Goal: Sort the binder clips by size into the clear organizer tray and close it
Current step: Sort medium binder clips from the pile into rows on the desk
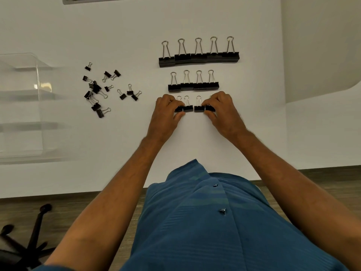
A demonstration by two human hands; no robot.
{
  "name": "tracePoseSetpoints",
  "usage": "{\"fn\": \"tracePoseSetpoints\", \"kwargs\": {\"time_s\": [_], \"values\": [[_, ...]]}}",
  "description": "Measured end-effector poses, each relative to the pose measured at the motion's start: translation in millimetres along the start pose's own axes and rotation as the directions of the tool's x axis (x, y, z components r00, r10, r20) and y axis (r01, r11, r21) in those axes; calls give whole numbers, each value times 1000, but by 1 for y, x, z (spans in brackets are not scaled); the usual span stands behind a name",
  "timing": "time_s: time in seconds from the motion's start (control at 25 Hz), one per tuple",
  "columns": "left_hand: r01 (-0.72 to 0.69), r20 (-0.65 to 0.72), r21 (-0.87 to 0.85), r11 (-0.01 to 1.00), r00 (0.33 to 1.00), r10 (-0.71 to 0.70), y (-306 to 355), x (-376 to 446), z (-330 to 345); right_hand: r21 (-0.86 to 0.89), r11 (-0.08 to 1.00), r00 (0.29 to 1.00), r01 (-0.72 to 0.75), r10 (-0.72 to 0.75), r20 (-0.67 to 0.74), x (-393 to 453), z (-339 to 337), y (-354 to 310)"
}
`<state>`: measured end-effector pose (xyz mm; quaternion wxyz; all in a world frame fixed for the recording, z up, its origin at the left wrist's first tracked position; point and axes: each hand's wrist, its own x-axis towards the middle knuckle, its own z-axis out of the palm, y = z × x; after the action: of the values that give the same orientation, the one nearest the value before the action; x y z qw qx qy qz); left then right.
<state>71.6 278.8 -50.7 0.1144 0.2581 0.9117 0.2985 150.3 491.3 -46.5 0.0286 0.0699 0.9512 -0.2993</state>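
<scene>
Nearest, a blue shirt [205,222] filled the lower view, with a chair base [25,237] on the floor at left. On the white table [117,153], the left hand [168,112] pinched the leftmost clip of the near row [195,108], and the right hand [222,112] pinched the rightmost; two clips stood between them. Beyond lay the middle row [193,86] of four, then the far row [199,57] of five larger clips. Small loose clips [101,90] were scattered left, beside the clear tray [21,106], which held none.

matt black clips [199,58], clear glossy tray [21,106]
</scene>
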Motion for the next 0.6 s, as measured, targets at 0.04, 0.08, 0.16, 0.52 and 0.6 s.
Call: {"fn": "tracePoseSetpoints", "kwargs": {"time_s": [0.04,0.08,0.16,0.52,0.6], "values": [[2,3,-5,1000,1000,-2,1,0,1,0,1000,1000,0,0,3,1,0,-1],[4,6,-7,1000,1000,-4,1,0,1,0,1000,1000,2,-2,3,1,1,-3],[4,5,-13,1000,1000,-4,1,0,2,0,1000,1000,3,-3,-6,0,2,-5],[-16,8,-38,999,1000,16,7,-5,9,-19,999,999,-51,51,10,-13,0,-6],[-8,4,-37,999,1000,8,8,-6,11,-10,998,998,-68,68,9,-18,-1,-5]]}}
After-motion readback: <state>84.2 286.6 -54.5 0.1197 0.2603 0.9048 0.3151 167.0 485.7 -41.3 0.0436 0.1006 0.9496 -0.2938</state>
